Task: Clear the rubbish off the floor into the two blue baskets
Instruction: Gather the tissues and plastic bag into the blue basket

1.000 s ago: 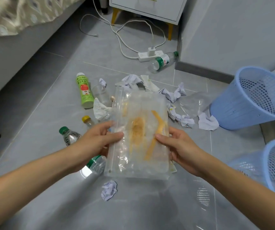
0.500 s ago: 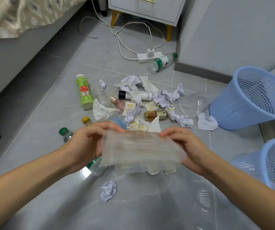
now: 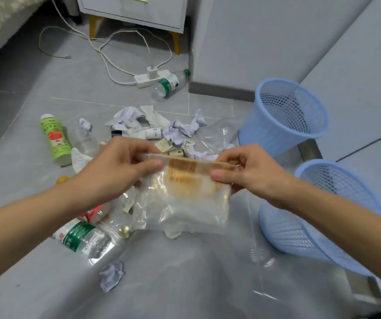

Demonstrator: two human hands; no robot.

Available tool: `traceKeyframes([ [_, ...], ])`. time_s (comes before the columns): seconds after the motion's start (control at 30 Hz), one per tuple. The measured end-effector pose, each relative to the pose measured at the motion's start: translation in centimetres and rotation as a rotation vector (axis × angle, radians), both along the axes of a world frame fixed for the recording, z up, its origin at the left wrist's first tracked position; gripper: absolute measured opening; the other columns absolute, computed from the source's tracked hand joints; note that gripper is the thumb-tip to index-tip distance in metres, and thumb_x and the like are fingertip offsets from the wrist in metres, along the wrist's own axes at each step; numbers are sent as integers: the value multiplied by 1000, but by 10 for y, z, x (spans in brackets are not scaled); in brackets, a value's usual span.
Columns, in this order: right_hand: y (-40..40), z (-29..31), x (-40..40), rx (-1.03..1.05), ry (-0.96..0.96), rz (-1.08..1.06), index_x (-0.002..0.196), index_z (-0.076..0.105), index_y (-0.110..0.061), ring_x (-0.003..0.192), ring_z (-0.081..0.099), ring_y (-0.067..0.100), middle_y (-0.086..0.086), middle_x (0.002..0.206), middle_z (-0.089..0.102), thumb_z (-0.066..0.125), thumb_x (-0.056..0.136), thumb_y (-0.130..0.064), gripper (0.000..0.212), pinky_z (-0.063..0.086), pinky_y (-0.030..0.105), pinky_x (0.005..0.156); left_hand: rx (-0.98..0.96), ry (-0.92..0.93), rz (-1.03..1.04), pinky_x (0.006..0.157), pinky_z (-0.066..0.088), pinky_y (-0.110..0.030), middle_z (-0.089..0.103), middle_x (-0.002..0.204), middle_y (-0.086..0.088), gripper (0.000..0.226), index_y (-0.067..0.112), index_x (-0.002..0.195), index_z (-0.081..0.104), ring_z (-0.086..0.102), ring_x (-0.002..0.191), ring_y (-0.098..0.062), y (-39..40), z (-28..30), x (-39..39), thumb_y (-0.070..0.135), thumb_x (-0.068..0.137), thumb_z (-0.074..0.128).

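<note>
Both hands are up over the floor (image 3: 46, 93), pinching the top edge of a clear plastic bag (image 3: 184, 203) with orange-brown smears on it: left hand (image 3: 115, 171) on the left corner, right hand (image 3: 249, 171) on the right. The bag hangs down between them and hides some of the litter behind it, so I can't tell what's under there.

Two blue baskets sit to the right: the far basket (image 3: 286, 118) upright by the wall, the near basket (image 3: 318, 217) partly covered by the right forearm.

Still on the floor: a green juice bottle (image 3: 54, 139), a green-label water bottle (image 3: 85, 238) half under the left arm, another water bottle (image 3: 170, 85) touching the power strip (image 3: 148, 78), crumpled paper (image 3: 184, 128), and a lone paper ball (image 3: 112, 275) nearest the camera.
</note>
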State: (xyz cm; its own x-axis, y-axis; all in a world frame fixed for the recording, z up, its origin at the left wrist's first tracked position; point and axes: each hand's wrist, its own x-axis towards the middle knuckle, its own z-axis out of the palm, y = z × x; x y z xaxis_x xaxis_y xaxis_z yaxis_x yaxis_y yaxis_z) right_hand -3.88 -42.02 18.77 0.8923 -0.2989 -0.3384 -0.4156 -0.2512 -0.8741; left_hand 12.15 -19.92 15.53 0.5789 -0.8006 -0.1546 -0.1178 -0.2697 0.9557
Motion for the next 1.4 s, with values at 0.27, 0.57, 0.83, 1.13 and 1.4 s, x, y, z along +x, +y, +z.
traceKeyframes([
  [0.27,-124,80,-113,-241,81,-293,88,73,-2,59,65,11,2,67,68,76,85,-5,5,56,25,53,0,151,-227,66,63,-40,77,89,-13,20,2,101,65,76,79,-31,-115,36,-46,21,98,65],
  [0.57,-195,20,-240,-485,374,-587,77,72,-5,64,66,22,12,70,66,76,87,-5,11,62,36,58,77,182,-320,64,62,-37,77,90,-11,26,5,101,66,76,85,-30,-168,45,-93,30,99,62],
  [0.83,-178,-81,-195,-953,496,-168,90,55,-14,80,60,25,2,86,63,68,80,-27,21,46,37,62,91,181,-249,66,61,-42,77,87,-13,19,5,99,69,74,86,-34,-164,24,-90,22,100,61],
  [1.13,-152,-102,-184,-740,413,317,98,66,-25,78,58,15,-6,88,64,63,90,-37,15,51,35,74,100,144,-278,60,59,-37,76,85,-11,17,7,97,69,73,84,-32,-179,14,-102,18,102,58],
  [1.4,-135,-143,-163,-762,609,480,126,43,-30,91,58,24,0,115,54,75,83,-46,56,52,40,79,99,114,-290,61,59,-37,77,86,-9,16,9,97,69,73,83,-29,-182,8,-99,19,102,57],
])
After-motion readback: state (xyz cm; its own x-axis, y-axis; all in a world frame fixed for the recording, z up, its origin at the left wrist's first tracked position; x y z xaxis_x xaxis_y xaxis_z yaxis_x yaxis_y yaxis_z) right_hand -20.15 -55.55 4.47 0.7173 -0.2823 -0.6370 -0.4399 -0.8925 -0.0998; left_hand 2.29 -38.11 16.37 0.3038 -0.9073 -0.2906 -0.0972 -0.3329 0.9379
